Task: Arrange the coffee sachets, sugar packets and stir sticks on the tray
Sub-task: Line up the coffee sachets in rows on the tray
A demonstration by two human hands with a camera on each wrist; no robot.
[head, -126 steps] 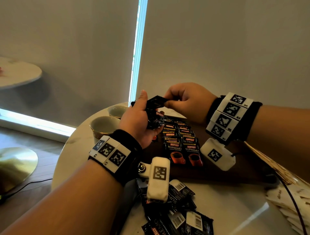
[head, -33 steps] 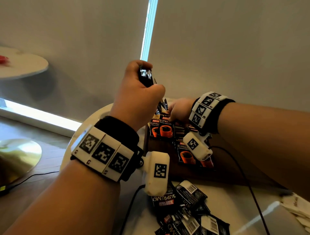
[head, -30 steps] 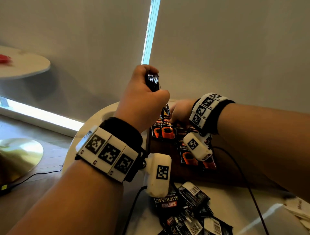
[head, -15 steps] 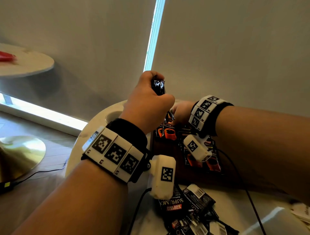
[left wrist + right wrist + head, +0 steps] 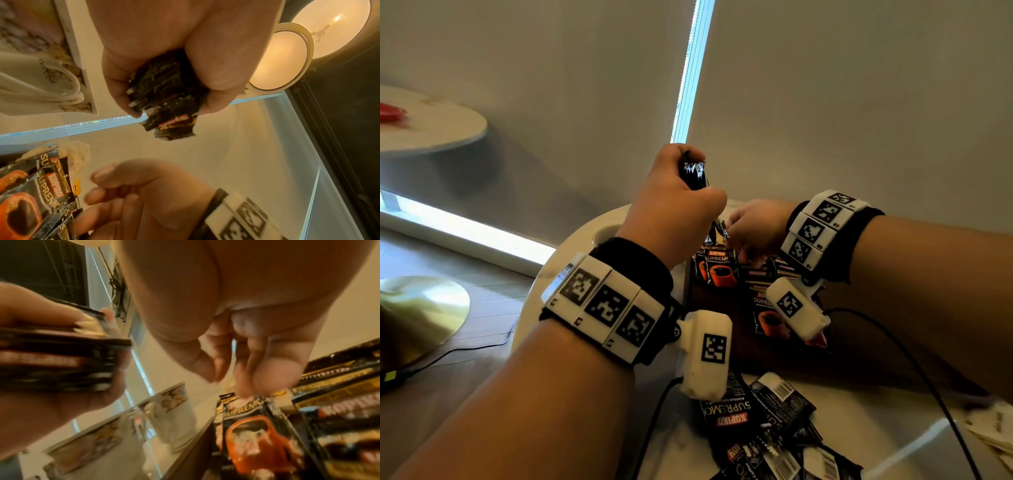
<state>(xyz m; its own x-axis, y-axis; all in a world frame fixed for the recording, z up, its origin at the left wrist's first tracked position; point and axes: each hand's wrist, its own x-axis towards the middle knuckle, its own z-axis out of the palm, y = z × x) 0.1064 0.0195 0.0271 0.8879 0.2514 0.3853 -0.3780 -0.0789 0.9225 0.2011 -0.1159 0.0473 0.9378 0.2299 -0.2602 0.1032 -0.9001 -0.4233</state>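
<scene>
My left hand [image 5: 678, 209] is raised above the table's far side and grips a stack of black coffee sachets [image 5: 693, 174], also seen in the left wrist view [image 5: 164, 100]. My right hand [image 5: 753, 228] hovers low over the far end of the dark wooden tray [image 5: 715, 318]. Its fingers [image 5: 255, 369] are loosely curled with nothing visible between them. Just under them, black and orange coffee sachets [image 5: 717, 270] lie in overlapping rows on the tray [image 5: 257, 434]. Stir sticks are not in view.
A loose pile of coffee sachets [image 5: 756, 428] lies on the white round table in front of the tray. White sugar packets [image 5: 989, 428] lie at the right edge. A cup [image 5: 607, 234] stands left of the tray. Black cables [image 5: 914, 370] cross the table.
Four seconds ago my right hand was pulling a sachet from the stack; it has since gone down to the tray. Over the last second both hands have barely moved.
</scene>
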